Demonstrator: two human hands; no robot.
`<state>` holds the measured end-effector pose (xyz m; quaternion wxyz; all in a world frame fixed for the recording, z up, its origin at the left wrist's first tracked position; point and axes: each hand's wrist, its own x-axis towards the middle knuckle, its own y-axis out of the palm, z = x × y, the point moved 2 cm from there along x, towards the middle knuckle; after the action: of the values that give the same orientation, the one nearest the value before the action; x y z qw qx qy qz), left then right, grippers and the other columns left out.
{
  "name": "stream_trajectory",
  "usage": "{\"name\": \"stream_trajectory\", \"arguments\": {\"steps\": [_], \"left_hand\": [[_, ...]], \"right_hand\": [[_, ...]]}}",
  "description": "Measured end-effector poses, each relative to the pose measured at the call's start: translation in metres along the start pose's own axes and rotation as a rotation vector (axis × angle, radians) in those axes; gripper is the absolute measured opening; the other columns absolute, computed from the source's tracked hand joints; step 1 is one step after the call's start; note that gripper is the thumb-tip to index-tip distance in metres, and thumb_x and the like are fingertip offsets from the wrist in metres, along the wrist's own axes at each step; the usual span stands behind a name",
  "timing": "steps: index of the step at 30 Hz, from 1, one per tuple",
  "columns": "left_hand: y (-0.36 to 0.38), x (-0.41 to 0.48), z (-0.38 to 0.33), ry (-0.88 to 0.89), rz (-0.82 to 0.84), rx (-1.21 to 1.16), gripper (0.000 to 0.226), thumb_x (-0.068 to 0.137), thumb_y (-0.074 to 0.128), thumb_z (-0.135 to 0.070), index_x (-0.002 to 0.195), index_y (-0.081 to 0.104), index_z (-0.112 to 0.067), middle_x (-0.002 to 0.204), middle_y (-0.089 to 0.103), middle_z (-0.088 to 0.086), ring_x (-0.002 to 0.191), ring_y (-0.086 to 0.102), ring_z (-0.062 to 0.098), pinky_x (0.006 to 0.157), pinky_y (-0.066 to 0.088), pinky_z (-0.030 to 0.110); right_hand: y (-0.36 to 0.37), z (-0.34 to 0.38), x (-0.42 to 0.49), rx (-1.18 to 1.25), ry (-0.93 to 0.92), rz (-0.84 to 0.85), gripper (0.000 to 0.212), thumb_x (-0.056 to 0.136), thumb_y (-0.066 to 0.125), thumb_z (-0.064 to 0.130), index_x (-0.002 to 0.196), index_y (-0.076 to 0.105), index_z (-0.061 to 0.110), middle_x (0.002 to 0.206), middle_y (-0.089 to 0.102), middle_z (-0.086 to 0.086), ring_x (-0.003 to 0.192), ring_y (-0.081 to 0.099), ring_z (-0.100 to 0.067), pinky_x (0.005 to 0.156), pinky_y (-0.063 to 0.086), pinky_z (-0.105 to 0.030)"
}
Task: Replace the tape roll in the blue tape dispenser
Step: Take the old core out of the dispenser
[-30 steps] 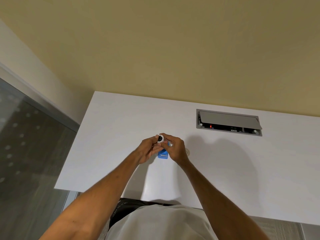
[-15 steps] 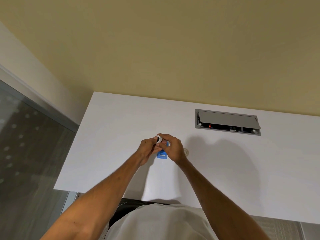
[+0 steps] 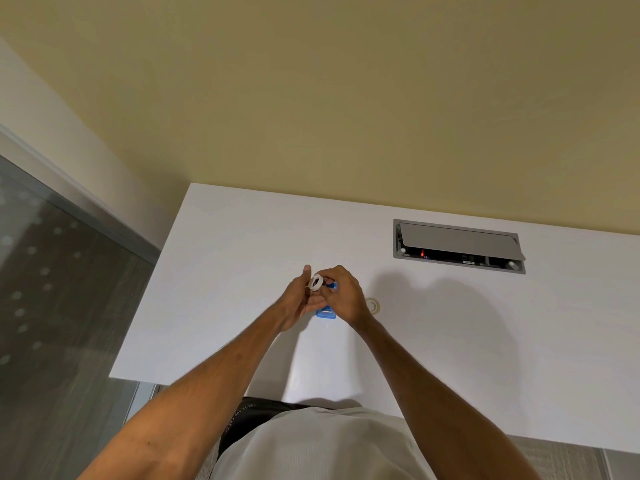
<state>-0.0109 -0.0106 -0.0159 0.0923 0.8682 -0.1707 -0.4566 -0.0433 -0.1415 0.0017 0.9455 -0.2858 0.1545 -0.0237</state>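
- A pale shirt (image 3: 322,445) is seen nearest, at the bottom edge.
- The blue tape dispenser (image 3: 326,311) is held over the white desk (image 3: 242,271) between both hands.
- A small white tape roll (image 3: 316,282) is pinched above it by the left hand (image 3: 298,303) and right hand (image 3: 346,299), which are pressed together.
- A second tape roll (image 3: 373,305) is laid just right of them.
- A grey cable hatch (image 3: 459,245) is set farther back.

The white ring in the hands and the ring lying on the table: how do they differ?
The white ring is held up between the left hand and the right hand; the table ring lies flat on the table, untouched. The held one looks solid white; the other looks pale and see-through. Both are small and round with an open middle.
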Motion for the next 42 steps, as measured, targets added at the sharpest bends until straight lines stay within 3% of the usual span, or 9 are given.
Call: {"name": "stream_trajectory", "arguments": {"steps": [3,6,13,16,20,24,29,42], "left_hand": [[-0.002,0.002,-0.004,0.019,0.01,0.126,0.051,0.111,0.048,-0.043,0.133,0.069,-0.001,0.133,0.074,0.019,0.125,0.073,0.032,0.118,0.053,0.044],[-0.003,0.004,-0.003,0.034,-0.018,0.207,0.04,0.11,0.051,-0.031,0.132,0.07,-0.003,0.131,0.076,0.018,0.126,0.073,0.032,0.119,0.052,0.046],[-0.008,0.005,-0.001,0.097,-0.071,0.304,0.056,0.11,0.047,-0.048,0.123,0.075,-0.001,0.126,0.077,0.02,0.117,0.077,0.034,0.112,0.058,0.049],[-0.016,0.007,-0.001,0.124,-0.139,0.35,0.048,0.106,0.054,-0.053,0.105,0.074,-0.01,0.124,0.078,0.016,0.116,0.077,0.033,0.107,0.061,0.05],[-0.031,0.008,-0.006,0.221,-0.364,0.548,0.044,0.102,0.066,-0.045,0.121,0.069,-0.005,0.123,0.075,0.016,0.118,0.071,0.034,0.107,0.058,0.052],[-0.044,0.013,-0.013,0.295,-0.498,0.705,0.036,0.096,0.077,-0.027,0.124,0.073,-0.004,0.122,0.074,0.014,0.113,0.072,0.034,0.103,0.058,0.049],[-0.055,0.023,-0.008,0.269,-0.546,0.835,0.037,0.095,0.075,-0.014,0.131,0.068,-0.007,0.135,0.063,0.015,0.124,0.065,0.032,0.107,0.054,0.048],[-0.071,0.039,0.002,0.196,-0.597,1.029,0.039,0.097,0.062,-0.005,0.134,0.064,-0.014,0.138,0.058,0.013,0.129,0.058,0.034,0.102,0.056,0.048]], "right_hand": [[0.001,-0.001,0.002,-0.014,-0.003,-0.005,0.024,0.096,0.065,0.0,0.118,0.072,0.004,0.114,0.07,-0.011,0.109,0.067,-0.027,0.092,0.053,-0.027],[0.002,-0.001,0.004,-0.013,-0.013,0.01,0.024,0.098,0.065,0.004,0.121,0.072,0.005,0.119,0.071,-0.011,0.113,0.067,-0.027,0.1,0.057,-0.035],[0.004,-0.005,0.01,-0.02,-0.002,0.033,0.036,0.099,0.062,0.001,0.134,0.067,0.008,0.123,0.069,-0.013,0.117,0.064,-0.029,0.106,0.054,-0.041],[0.006,-0.009,0.014,-0.029,0.004,0.015,0.033,0.099,0.063,0.002,0.132,0.066,0.007,0.121,0.07,-0.013,0.114,0.066,-0.029,0.105,0.055,-0.04],[0.009,-0.012,0.02,0.008,0.02,0.0,0.028,0.098,0.066,0.001,0.126,0.066,0.003,0.122,0.072,-0.014,0.113,0.07,-0.03,0.105,0.057,-0.039],[0.011,-0.015,0.028,-0.048,0.01,0.007,0.021,0.098,0.066,0.004,0.119,0.069,0.001,0.119,0.073,-0.013,0.109,0.069,-0.029,0.102,0.057,-0.041],[0.015,-0.022,0.039,-0.096,0.048,0.062,0.02,0.098,0.067,0.006,0.118,0.069,0.002,0.12,0.072,-0.013,0.11,0.069,-0.029,0.103,0.057,-0.04],[0.014,-0.039,0.048,-0.128,0.088,0.098,0.017,0.099,0.068,0.014,0.116,0.068,0.009,0.118,0.071,-0.005,0.111,0.067,-0.022,0.099,0.055,-0.032]]}}
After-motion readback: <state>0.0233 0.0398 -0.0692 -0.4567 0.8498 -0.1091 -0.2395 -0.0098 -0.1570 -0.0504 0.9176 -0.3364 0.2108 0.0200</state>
